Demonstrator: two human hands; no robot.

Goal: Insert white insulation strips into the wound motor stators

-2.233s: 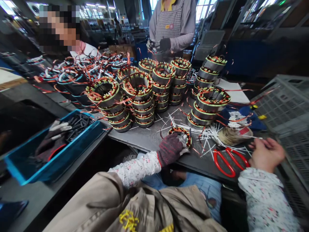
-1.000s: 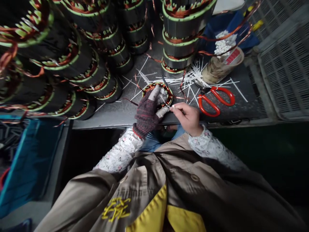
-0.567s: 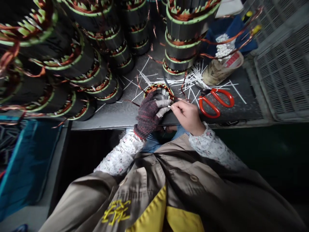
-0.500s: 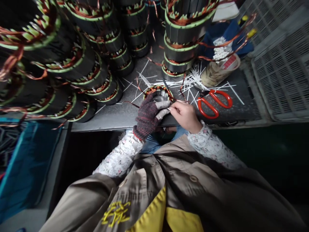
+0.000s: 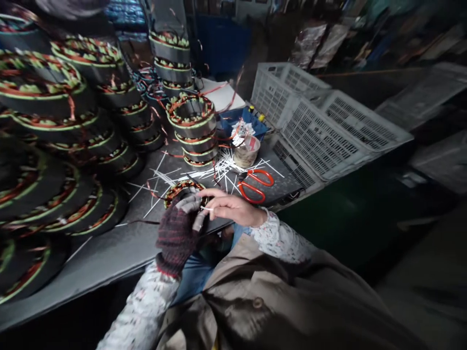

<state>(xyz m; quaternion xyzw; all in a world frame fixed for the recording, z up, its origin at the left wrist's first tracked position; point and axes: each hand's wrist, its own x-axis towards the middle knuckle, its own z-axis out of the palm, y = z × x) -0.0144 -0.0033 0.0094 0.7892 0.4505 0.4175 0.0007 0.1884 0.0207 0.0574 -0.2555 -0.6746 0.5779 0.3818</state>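
Observation:
My left hand (image 5: 177,236), in a dark knitted glove with pale fingertips, grips the near side of a small copper-wound motor stator (image 5: 184,191) lying on the bench. Much of its near rim is hidden by the glove. My right hand (image 5: 231,206), bare, reaches over from the right and pinches a short white insulating strip (image 5: 206,209) between thumb and fingers, just beside the stator's winding. Loose copper wire ends stick out from the stator.
Stacks of wound stators (image 5: 191,129) stand along the grey bench (image 5: 109,260) to the left and behind. Cut white strips (image 5: 222,170) lie scattered near red-handled scissors (image 5: 253,187). A bowl of white pieces (image 5: 246,151) sits on blue cloth. Grey plastic crates (image 5: 317,141) stand at right.
The view has swung right and upward, bringing the crates into sight. My right hand's fingers now stretch further over the stator, still pinching the white strip. The left hand stays on the stator.

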